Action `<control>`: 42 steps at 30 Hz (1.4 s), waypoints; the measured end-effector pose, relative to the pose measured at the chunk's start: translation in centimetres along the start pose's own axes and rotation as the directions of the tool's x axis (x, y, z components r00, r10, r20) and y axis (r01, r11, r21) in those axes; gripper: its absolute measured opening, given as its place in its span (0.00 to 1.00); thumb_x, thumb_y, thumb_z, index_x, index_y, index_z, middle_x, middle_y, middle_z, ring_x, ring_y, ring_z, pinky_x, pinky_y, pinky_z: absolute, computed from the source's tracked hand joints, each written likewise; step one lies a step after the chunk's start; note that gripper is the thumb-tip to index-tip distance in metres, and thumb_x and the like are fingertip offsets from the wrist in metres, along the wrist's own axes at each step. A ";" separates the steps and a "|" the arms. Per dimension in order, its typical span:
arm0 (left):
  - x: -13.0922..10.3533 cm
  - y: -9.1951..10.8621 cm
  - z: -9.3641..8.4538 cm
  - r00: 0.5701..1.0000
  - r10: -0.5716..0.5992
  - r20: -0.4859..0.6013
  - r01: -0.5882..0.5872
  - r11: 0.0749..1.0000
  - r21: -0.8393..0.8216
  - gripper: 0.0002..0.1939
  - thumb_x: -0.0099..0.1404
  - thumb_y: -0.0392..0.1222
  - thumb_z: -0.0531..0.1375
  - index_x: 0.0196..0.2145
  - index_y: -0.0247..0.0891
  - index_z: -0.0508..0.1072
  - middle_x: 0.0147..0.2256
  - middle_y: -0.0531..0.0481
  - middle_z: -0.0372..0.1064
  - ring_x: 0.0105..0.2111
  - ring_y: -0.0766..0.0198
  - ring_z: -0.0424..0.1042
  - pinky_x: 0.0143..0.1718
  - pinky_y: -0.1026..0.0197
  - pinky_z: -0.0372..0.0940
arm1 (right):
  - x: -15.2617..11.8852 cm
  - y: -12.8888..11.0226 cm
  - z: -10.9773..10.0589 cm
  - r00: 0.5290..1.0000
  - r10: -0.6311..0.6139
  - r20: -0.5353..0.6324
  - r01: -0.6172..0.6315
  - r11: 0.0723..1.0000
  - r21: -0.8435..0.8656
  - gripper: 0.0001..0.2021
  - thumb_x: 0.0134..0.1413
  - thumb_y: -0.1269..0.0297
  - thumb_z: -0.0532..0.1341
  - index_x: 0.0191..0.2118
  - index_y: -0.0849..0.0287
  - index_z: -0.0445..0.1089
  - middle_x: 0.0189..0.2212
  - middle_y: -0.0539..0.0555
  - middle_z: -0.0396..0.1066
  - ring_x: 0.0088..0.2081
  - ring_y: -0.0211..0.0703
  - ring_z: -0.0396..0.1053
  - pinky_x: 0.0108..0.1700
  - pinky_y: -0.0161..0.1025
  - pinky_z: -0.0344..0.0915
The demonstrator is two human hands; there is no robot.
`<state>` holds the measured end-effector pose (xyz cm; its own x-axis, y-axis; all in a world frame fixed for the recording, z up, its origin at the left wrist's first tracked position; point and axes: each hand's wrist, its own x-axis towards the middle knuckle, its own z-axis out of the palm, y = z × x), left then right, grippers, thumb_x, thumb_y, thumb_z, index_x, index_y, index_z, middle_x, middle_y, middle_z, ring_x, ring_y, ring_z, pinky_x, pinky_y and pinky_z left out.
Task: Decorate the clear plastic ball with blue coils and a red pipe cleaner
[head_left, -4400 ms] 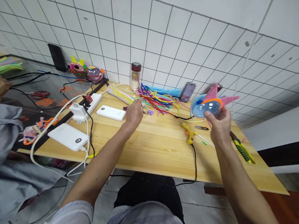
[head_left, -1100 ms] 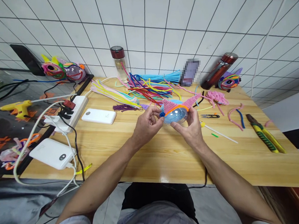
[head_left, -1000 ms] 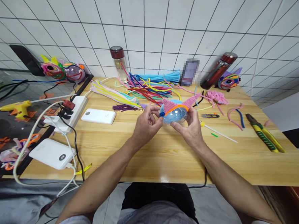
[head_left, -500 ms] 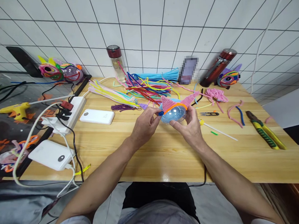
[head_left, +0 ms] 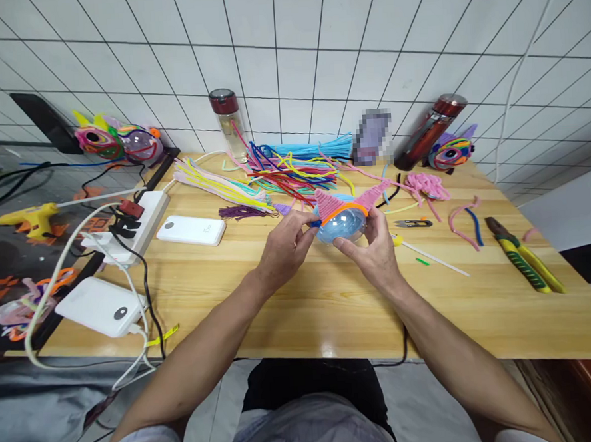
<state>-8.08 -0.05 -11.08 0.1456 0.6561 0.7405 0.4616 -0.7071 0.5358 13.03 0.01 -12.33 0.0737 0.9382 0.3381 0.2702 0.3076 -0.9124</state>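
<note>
Between my hands, above the wooden table, is a clear bluish ball [head_left: 342,226] with an orange pipe-cleaner band and two pink pipe-cleaner ears [head_left: 328,205]. My right hand [head_left: 377,246] grips the ball from its right side, thumb at the lower front and fingers behind. At the ball's left edge, my left hand [head_left: 287,245] pinches a small dark blue pipe-cleaner piece [head_left: 316,224], mostly hidden by the fingertips. Whether that piece is attached to the ball, I cannot tell. A pair of thread snips [head_left: 413,224] lies right of my right hand.
Bundles of coloured pipe cleaners [head_left: 297,171] lie behind the ball. Left are a white power bank [head_left: 190,230], a power strip [head_left: 148,223] with cables and a yellow glue gun [head_left: 30,220]. Pliers [head_left: 523,257] lie right; a glass bottle [head_left: 229,125] and a red flask [head_left: 433,129] stand behind.
My left fingertips have closed further over the blue piece, so less of it shows. The ball and both hands appear slightly further left, along with the whole view.
</note>
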 end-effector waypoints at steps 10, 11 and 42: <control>0.0 0.0 -0.1 0.995 -0.093 0.027 0.094 0.994 -0.064 0.12 0.71 0.36 0.64 0.52 0.39 0.74 0.39 0.52 0.77 0.26 0.70 0.65 0.34 0.64 0.66 | 0.0 0.1 0.0 1.000 -0.001 0.012 0.001 0.999 -0.044 0.45 0.43 0.38 0.76 0.63 0.51 0.62 0.61 0.62 0.70 0.60 0.61 0.73 0.62 0.60 0.70; -0.1 -0.1 -0.2 0.990 -0.131 0.043 0.134 0.988 -0.077 0.15 0.70 0.38 0.66 0.54 0.39 0.73 0.40 0.51 0.77 0.26 0.70 0.64 0.35 0.63 0.66 | 0.1 0.2 0.1 1.000 0.006 0.005 -0.006 0.999 -0.051 0.45 0.43 0.37 0.76 0.63 0.51 0.62 0.61 0.62 0.70 0.59 0.61 0.73 0.62 0.60 0.70; -0.5 -4.6 0.5 0.791 -0.406 0.457 0.551 0.797 -0.246 0.48 0.53 0.51 0.77 0.66 0.37 0.63 0.66 0.34 0.67 0.49 0.54 0.76 0.50 0.52 0.73 | 1.3 1.8 0.4 0.998 0.002 0.070 0.006 0.992 -0.125 0.43 0.54 0.37 0.69 0.67 0.56 0.62 0.66 0.69 0.68 0.66 0.61 0.69 0.66 0.62 0.67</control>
<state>-9.80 3.04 -14.09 0.3279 0.9268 0.1828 0.2333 -0.2670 0.9350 13.26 1.84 -13.57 0.0070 0.9477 0.3191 0.3882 0.2915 -0.8743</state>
